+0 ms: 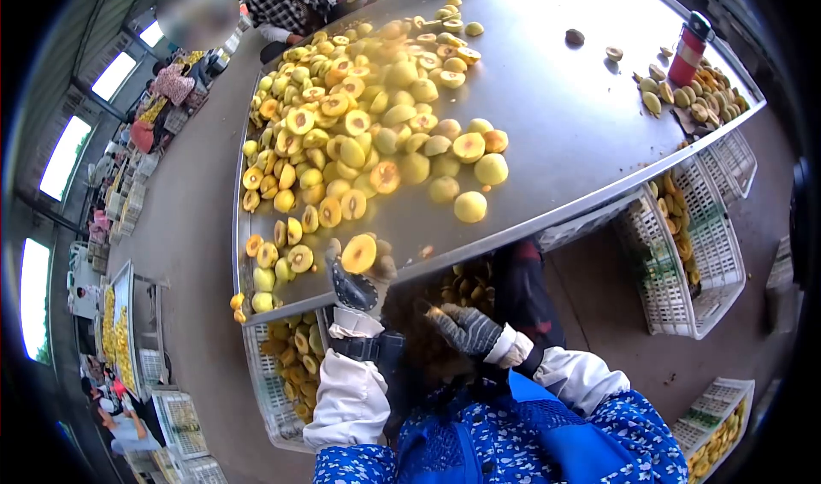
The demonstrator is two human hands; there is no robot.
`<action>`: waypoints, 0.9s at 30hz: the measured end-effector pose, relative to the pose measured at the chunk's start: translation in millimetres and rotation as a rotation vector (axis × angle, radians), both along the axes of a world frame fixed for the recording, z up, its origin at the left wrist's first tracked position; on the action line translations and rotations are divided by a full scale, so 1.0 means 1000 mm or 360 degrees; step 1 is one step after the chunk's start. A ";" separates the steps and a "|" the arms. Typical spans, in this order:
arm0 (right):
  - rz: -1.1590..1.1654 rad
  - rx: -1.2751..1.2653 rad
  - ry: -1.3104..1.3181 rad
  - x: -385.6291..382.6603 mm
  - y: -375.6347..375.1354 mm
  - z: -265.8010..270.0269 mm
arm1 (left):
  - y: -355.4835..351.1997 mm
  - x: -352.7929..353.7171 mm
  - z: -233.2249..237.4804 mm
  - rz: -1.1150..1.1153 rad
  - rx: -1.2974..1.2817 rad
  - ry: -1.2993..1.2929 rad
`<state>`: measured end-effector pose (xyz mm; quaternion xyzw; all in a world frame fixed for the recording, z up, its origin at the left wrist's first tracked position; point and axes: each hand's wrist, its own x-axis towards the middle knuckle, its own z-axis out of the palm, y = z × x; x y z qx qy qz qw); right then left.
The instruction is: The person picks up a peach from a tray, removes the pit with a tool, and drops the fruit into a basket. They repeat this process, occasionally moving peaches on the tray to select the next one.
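Observation:
My left hand (355, 283), in a dark-and-grey glove, is at the near edge of the metal table. It grips a halved yellow peach (358, 253), cut face up. My right hand (469, 328), in a grey knit glove, is lower and to the right, in front of the table edge. Its fingers are curled together, and whatever they hold is too small or hidden to make out. Past my left hand lies a big heap of halved yellow peaches (351, 125), some with brown pits or hollows showing.
The metal table (556, 133) has a raised rim. A red flask (689, 50) stands among smaller brownish fruit pieces (710, 95) at its far right. White crates (684, 253) with fruit sit on the floor; another crate (272, 390) is left of my legs. A co-worker in a checked shirt (286, 9) is across the table.

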<state>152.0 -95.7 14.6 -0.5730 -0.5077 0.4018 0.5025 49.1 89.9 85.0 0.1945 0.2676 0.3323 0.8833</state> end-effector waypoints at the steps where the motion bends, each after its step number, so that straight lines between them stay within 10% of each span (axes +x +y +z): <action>1: -0.0062 0.0159 -0.0141 0.000 0.002 0.004 | -0.009 -0.002 0.002 0.0032 -0.0029 0.0028; 3: -0.0148 0.0573 -0.0584 0.001 0.008 0.021 | -0.022 -0.008 0.002 0.0011 -0.0021 0.0086; 18: -0.0106 0.0190 -0.0678 -0.037 0.029 0.036 | -0.071 -0.015 -0.013 0.0350 0.0158 0.0379; 27: 0.0396 -0.0175 0.0871 -0.022 0.026 0.037 | -0.076 -0.013 -0.023 0.0499 0.0628 0.0722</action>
